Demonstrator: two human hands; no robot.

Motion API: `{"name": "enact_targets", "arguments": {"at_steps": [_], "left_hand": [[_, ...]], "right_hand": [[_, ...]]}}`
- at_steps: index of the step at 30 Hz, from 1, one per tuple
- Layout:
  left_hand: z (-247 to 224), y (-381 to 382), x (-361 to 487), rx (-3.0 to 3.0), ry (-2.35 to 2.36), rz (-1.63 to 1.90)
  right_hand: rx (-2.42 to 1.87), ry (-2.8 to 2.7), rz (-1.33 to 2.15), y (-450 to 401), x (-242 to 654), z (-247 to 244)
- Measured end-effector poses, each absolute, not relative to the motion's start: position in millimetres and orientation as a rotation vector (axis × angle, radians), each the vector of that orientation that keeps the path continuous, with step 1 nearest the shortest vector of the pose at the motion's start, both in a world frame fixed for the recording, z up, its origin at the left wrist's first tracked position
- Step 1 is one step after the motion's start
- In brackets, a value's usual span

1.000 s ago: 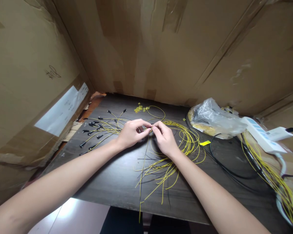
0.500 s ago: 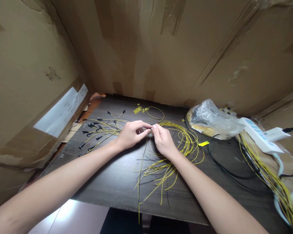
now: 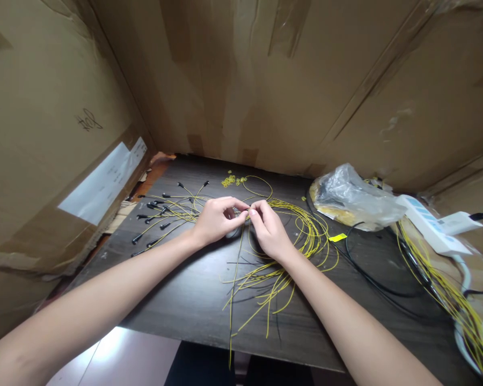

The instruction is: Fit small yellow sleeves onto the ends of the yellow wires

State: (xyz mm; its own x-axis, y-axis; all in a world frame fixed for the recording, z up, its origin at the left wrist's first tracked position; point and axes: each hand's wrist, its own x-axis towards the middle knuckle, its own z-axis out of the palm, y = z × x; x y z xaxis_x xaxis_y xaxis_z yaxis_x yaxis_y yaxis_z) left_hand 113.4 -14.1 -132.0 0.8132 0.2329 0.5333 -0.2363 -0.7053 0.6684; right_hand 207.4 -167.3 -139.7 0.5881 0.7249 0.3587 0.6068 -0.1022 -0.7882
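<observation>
My left hand [image 3: 221,219] and my right hand [image 3: 269,228] meet over the middle of the table, thumb and forefinger of each pinched together. Between the fingertips is the end of a thin yellow wire [image 3: 236,268], which hangs down past the table's front edge. A small dark piece shows at the pinch, mostly hidden by the fingers. Just right of and below my right hand lies a looped bundle of yellow and black wires [image 3: 312,230], its loose ends fanned toward me. Left of my left hand, several wires end in black plugs [image 3: 153,205].
Small yellow clip-like pieces [image 3: 228,181] lie at the back of the dark table [image 3: 177,289]. To the right are a clear plastic bag [image 3: 350,195], a white power strip [image 3: 432,225], black cables [image 3: 370,279] and more yellow wires [image 3: 446,292]. Cardboard walls [image 3: 225,96] enclose the table.
My right fingers have shifted slightly at the pinch, the thumb now lying across the forefinger's tip. The left hand keeps nearly the same hold. The whole view has moved a little.
</observation>
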Motion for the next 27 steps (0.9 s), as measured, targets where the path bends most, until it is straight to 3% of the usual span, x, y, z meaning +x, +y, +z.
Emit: {"name": "enact_targets", "arguments": {"at_steps": [12, 27], "left_hand": [[-135.0, -10.4, 114.5, 2.236, -0.163, 0.799], [-131.6, -15.7, 112.8, 2.210, -0.015, 0.750]], "right_hand": [[-1.773, -1.071, 0.173, -167.4, 209.0, -137.9], [-1.768, -1.076, 0.212, -168.0, 207.6, -137.4]]}}
